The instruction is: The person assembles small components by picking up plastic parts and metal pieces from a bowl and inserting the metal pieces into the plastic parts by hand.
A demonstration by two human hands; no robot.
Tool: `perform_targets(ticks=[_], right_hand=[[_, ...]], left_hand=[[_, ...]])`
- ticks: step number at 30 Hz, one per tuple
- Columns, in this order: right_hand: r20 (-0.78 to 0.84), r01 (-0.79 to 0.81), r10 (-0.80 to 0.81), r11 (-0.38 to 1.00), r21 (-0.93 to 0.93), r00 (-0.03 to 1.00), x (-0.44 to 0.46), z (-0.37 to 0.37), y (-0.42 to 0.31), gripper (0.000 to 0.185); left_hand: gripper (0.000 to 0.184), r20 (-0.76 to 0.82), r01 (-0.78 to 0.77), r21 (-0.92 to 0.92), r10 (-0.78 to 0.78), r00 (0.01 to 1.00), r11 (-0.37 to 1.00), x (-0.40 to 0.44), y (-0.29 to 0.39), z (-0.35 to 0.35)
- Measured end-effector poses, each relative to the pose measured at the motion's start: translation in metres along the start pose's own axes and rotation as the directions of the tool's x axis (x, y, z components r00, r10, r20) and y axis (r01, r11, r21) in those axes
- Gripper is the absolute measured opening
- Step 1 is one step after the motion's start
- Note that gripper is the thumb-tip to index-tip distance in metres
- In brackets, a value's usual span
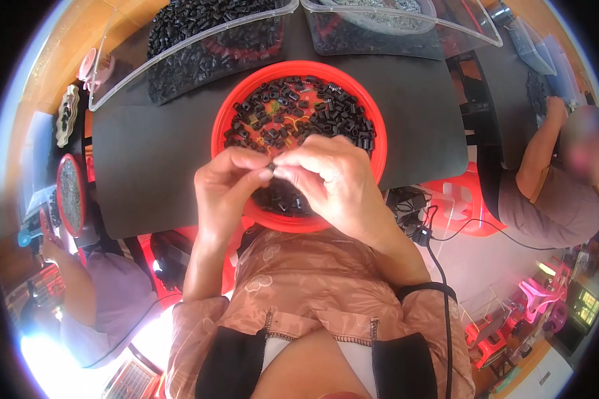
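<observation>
My left hand [221, 189] and my right hand [343, 183] meet over the front of a round red tray [219, 130]. Between their fingertips is a small black plastic piece [271, 167], mostly covered by the fingers. Thumb and forefinger of each hand are pinched together on it. Beneath and beyond the hands, the tray holds many loose black plastic parts [343, 120], short and hollow, like cord lock pieces. A few small metal springs [334, 88] and yellow bits [293, 123] lie among them.
A clear bin of black parts [213, 33] stands at the back left, and another clear bin [379, 40] with silvery small pieces at the back right. Co-workers sit on the left [106, 299] and right [552, 186]. Black cables [439, 266] hang near my right arm.
</observation>
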State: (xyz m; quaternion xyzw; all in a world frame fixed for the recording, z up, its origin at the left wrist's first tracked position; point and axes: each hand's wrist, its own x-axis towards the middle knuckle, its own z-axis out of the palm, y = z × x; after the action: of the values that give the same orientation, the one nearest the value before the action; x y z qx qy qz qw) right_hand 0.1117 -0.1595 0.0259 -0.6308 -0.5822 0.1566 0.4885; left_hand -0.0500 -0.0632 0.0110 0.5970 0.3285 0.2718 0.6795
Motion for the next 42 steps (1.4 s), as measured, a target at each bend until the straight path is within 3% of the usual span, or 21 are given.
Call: perform_targets(ticks=[2,4,5,8,10,13,14,17,20,23,29,42], right_hand=[[0.115,-0.191,0.166,0.944,0.267,0.979,-0.004,0.004,0.002,0.006],[0.267,-0.387,0.288,0.779,0.494,0.92,-0.004,0.004,0.0,0.008],[0.336,-0.444,0.309,0.756,0.481,0.89,-0.002,0.0,-0.003,0.009],[0.371,-0.399,0.246,0.813,0.424,0.896,0.0,-0.005,-0.003,0.011],[0.285,-0.332,0.232,0.863,0.38,0.93,0.003,-0.005,0.005,0.009],[0.012,-0.169,0.17,0.985,-0.014,0.985,0.021,-0.009,0.024,0.007],[-0.048,-0.136,0.129,0.971,-0.199,0.99,0.028,-0.011,0.03,0.006],[-0.082,-0.1,0.073,0.914,-0.393,0.994,0.041,-0.002,0.043,0.005],[-0.022,-0.132,0.14,0.855,-0.502,0.99,0.049,0.007,0.045,0.007],[0.044,-0.125,0.182,0.812,-0.57,0.982,0.055,0.013,0.046,0.007],[0.14,0.016,0.102,0.752,-0.659,0.985,0.06,0.02,0.046,0.006],[0.175,0.054,0.051,0.838,-0.544,0.983,0.066,0.023,0.044,0.007]], left_hand=[[0.014,0.034,0.052,-0.097,-0.049,0.998,0.994,-0.01,0.003,-0.004],[0.016,0.124,0.069,-0.218,-0.043,0.991,0.974,-0.015,0.0,-0.011],[0.016,0.153,0.075,-0.265,-0.035,0.988,0.961,-0.016,-0.004,-0.014],[0.013,0.174,0.033,-0.273,0.015,0.985,0.961,-0.017,-0.008,-0.016],[0.013,0.141,0.042,-0.334,0.006,0.99,0.942,-0.015,-0.008,-0.015],[0.016,0.062,-0.029,-0.366,0.056,0.997,0.93,-0.011,-0.012,-0.015],[0.018,0.033,-0.069,-0.364,0.087,0.996,0.929,-0.009,-0.013,-0.014],[0.019,0.042,-0.059,-0.362,0.08,0.996,0.93,-0.009,-0.01,-0.014],[0.018,0.054,-0.017,-0.385,0.041,0.998,0.923,-0.009,-0.008,-0.014],[0.017,0.065,-0.001,-0.392,0.029,0.997,0.92,-0.01,-0.01,-0.015],[0.017,0.082,-0.015,-0.427,0.056,0.995,0.904,-0.007,-0.01,-0.013],[0.015,0.077,-0.007,-0.463,0.048,0.996,0.886,-0.006,-0.009,-0.014]])
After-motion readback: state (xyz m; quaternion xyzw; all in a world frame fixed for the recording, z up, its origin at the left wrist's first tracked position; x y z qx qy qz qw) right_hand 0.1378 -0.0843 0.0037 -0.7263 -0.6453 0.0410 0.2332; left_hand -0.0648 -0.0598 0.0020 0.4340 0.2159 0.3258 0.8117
